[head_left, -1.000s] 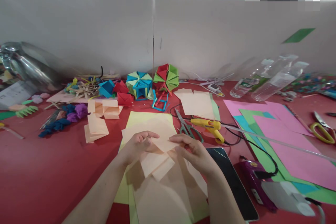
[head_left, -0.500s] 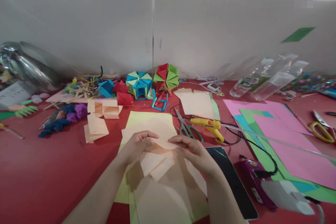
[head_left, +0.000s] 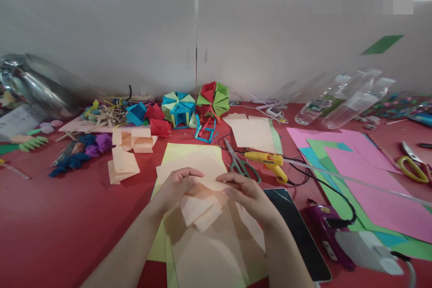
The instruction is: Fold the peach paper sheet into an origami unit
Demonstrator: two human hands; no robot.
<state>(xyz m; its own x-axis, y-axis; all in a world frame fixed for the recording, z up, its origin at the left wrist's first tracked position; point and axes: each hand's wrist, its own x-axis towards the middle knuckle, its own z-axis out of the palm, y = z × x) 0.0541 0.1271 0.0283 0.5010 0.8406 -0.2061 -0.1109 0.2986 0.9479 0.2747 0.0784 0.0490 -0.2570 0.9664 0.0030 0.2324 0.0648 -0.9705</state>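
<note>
Between both hands is a small peach paper piece (head_left: 212,183), pinched at its two sides. My left hand (head_left: 180,186) is closed on its left end, thumb and fingers together. On its right end, my right hand (head_left: 245,191) grips with thumb below and fingers above. Just under the hands lie folded peach paper pieces (head_left: 202,216), partly in shadow. Beneath everything, large peach sheets (head_left: 209,261) rest on yellow paper (head_left: 157,247). Grey-green-handled scissors (head_left: 241,164) lie just beyond my right hand, beside a yellow glue gun (head_left: 268,159).
A dark-screened tablet (head_left: 297,234) and a purple device (head_left: 330,234) with a cable sit on the right. Pink sheets (head_left: 367,180) and bottles (head_left: 351,103) lie beyond. At left are folded peach papers (head_left: 123,164), crepe paper (head_left: 97,144) and a metal kettle (head_left: 40,83). Paper models (head_left: 178,108) stand behind.
Both hands stay almost still on the peach paper piece. The view has shifted very slightly, and a dark shape behind the partition has gone.
</note>
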